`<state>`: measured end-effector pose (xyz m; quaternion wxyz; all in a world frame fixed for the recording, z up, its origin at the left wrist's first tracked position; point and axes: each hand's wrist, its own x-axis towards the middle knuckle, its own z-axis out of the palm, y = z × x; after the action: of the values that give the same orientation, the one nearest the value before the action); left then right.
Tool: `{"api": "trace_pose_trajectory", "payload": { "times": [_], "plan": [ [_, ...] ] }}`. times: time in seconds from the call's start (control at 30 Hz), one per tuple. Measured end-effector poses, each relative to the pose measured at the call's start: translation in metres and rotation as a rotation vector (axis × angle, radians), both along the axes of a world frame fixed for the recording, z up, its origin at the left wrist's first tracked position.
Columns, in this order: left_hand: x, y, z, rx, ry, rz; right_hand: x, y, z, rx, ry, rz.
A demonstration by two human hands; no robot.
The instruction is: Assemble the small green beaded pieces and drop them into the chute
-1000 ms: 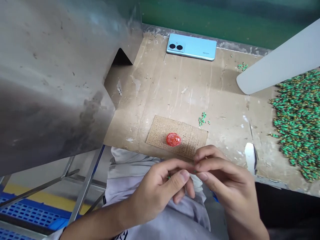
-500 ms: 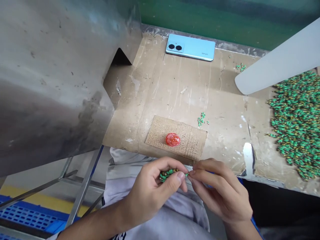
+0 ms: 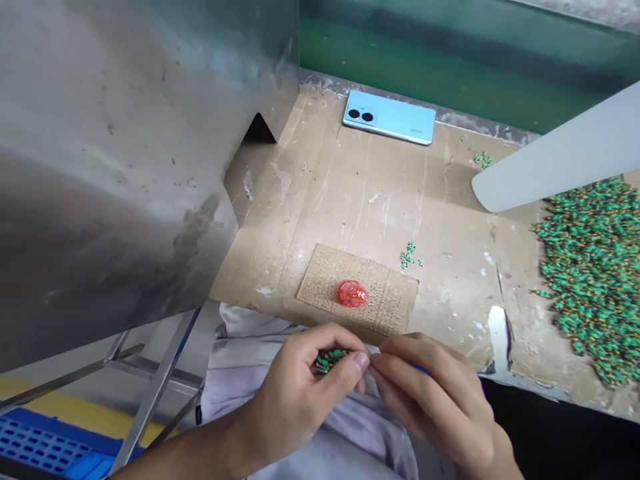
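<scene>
My left hand (image 3: 310, 393) is curled around a small bunch of green pieces with dark and gold ends (image 3: 331, 360). Its thumb and forefinger are pressed together at the tips. Against those tips, my right hand (image 3: 435, 393) pinches with thumb and fingers; what lies between them is too small and covered to make out. A bit of blue shows behind the right fingers, mostly hidden. Just beyond the hands, a red, glossy oval lump (image 3: 352, 293) sits on a speckled cardboard piece (image 3: 393, 303) at the table edge.
A large heap of similar green pieces (image 3: 595, 280) covers the table's right side, below a slanting white tube (image 3: 560, 150). Small green clusters (image 3: 409, 255) lie mid-table. A light blue phone (image 3: 395, 120) rests at the back. A metal panel (image 3: 115, 167) stands left.
The view has tilted slightly, so the table appears lower. A green piece that showed between the two hands' fingertips is now out of sight; the hands have drawn closer together.
</scene>
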<state>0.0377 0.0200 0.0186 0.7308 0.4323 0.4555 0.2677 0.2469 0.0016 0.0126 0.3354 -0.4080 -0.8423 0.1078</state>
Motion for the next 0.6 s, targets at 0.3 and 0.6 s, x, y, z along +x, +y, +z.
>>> {"api": "trace_pose_trajectory", "payload": {
  "times": [0.3,0.6],
  "plan": [
    [-0.004,0.002,-0.001,0.213,0.147,0.020,-0.002,0.009,0.011,-0.034,-0.048,0.047],
    [-0.006,0.001,-0.007,0.078,0.116,0.040,-0.001,0.030,0.012,-0.326,0.160,-0.055]
  ]
}}
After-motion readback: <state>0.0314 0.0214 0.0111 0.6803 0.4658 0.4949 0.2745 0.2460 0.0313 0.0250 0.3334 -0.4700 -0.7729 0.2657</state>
